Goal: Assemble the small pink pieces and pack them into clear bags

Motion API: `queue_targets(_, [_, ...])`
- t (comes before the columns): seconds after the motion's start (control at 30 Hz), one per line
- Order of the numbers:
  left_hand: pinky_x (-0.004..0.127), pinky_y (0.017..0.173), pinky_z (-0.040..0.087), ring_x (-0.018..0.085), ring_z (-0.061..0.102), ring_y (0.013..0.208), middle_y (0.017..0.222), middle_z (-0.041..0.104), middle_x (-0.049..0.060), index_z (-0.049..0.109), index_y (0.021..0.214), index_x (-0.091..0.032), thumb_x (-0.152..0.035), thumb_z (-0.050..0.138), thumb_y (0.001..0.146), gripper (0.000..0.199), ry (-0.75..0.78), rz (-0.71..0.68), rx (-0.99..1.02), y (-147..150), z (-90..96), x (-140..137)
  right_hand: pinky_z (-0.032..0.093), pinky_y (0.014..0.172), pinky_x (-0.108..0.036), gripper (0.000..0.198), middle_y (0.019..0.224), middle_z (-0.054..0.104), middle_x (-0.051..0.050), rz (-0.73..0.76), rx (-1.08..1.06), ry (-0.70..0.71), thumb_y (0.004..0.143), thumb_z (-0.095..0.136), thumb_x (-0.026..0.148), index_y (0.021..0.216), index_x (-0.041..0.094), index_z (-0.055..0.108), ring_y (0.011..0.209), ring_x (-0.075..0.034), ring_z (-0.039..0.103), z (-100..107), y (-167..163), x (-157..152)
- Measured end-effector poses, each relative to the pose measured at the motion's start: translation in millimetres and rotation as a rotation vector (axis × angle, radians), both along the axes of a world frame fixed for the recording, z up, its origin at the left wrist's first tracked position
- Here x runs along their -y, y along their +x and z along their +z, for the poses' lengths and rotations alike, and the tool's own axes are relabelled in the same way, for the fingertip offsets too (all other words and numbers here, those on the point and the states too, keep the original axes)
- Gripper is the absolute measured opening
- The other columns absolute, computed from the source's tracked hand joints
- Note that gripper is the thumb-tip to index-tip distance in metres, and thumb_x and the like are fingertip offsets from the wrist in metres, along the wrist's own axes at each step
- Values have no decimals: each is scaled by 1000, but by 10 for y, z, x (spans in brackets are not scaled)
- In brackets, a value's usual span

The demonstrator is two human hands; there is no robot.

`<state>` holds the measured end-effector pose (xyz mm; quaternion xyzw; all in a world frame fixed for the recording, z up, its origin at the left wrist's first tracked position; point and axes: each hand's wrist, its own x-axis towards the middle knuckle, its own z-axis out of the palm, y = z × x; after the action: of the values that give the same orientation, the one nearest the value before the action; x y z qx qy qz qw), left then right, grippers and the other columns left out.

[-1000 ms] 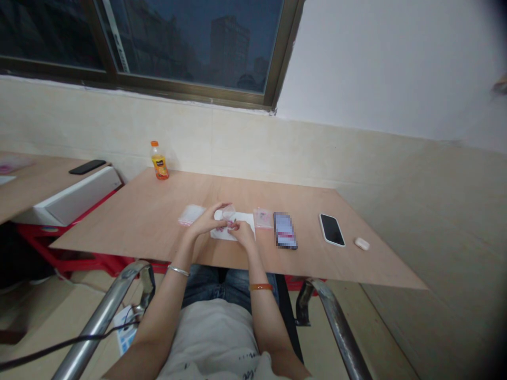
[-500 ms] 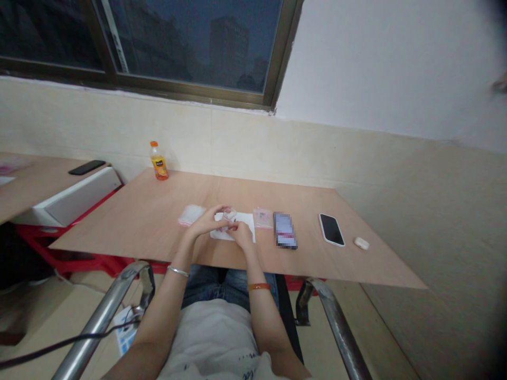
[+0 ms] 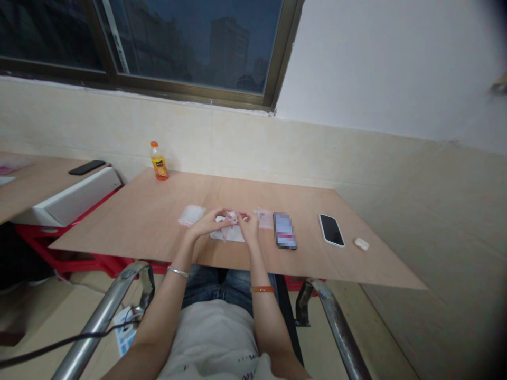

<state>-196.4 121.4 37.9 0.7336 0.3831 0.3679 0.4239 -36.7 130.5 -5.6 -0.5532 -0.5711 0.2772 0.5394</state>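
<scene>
My left hand (image 3: 209, 224) is closed on a small clear plastic bag (image 3: 229, 221) with pinkish edges, holding it between thumb and fingers. On the other side of the bag, my right hand (image 3: 249, 227) has its fingertips pinched together at the edge. Any tiny item inside the bag is too small to make out. Both hands hover over a white sheet of paper (image 3: 233, 235), which they partly cover. Left of them lies a stack of clear bags (image 3: 191, 215). A flat pinkish plastic bag (image 3: 264, 218) rests just beyond my right hand.
A phone with a lit screen (image 3: 284, 230), a white-edged phone (image 3: 331, 230) and a small white case (image 3: 361, 243) lie to the right on the wooden table (image 3: 317, 264). An orange juice bottle (image 3: 159, 162) stands at the back left. Metal armrests flank me.
My right hand has moved slightly up and to the right, with its fingers now higher along the bag. The bag has turned and hangs lower. My left hand stays nearly in place.
</scene>
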Motion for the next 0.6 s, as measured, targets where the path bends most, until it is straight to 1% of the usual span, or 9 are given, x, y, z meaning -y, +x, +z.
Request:
queue_targets(0.1, [31, 82, 49, 20, 59, 96, 109, 62, 11, 58, 109, -14, -35, 65, 70, 45, -4, -8, -2, 12, 7, 5, 46, 60, -24, 24, 78, 68, -8, -33, -95, 65, 74, 57, 35, 79, 12, 66, 67, -15, 59, 142, 10, 43])
queue_targets(0.2, [32, 82, 48, 20, 59, 96, 110, 61, 11, 57, 111, -14, -35, 65, 70, 46, -21, -20, 8, 16, -1, 4, 46, 62, -24, 25, 76, 67, -6, -6, -137, 119, 72, 60, 36, 77, 13, 66, 67, -14, 58, 255, 6, 92])
queue_targets(0.27, [32, 83, 48, 20, 59, 97, 111, 61, 11, 56, 112, -14, -35, 66, 70, 47, -35, -36, 11, 16, -4, 4, 46, 61, -24, 23, 74, 67, -6, 37, -132, 131, 71, 60, 35, 75, 13, 66, 66, -14, 57, 300, -5, 119])
queue_targets(0.4, [32, 88, 46, 20, 58, 101, 114, 61, 10, 57, 112, -16, -36, 67, 69, 49, -17, -50, 8, 12, 20, 19, 44, 59, -23, 20, 72, 67, -5, 117, -81, 136, 72, 59, 33, 75, 14, 68, 63, -13, 56, 327, -18, 149])
queue_targets(0.6, [34, 93, 43, 20, 55, 104, 116, 59, 10, 56, 113, -14, -36, 66, 70, 49, 11, -73, -12, 0, 20, 16, 42, 57, -23, 18, 72, 66, -4, 125, 0, 194, 71, 61, 32, 74, 16, 68, 62, -13, 54, 306, 10, 141])
